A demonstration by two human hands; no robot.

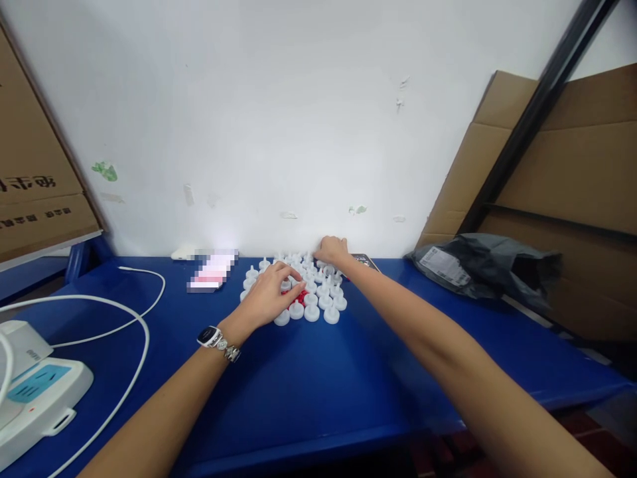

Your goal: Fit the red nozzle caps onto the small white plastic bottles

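Several white plastic caps with pointed nozzle tips (311, 312) stand close together on the blue table. Among them lies a small pile of red pieces (300, 298), partly covered by my left hand. My left hand (273, 292) rests over the left side of the caps, its thumb and index fingertips close together beside the red pieces; whatever is between them is too small to make out. At the back of the group, near the wall, my right hand (332, 249) is bent down with curled fingers. Its fingertips are hidden, and so is anything in them.
A phone (213, 271) lies left of the caps, with a white object (183, 252) behind it. White cables (144, 325) loop around a power strip (44, 398) at left. A dark printed item (365, 261) and a grey plastic bag (478, 262) are on the right. Cardboard (572, 199) flanks the table.
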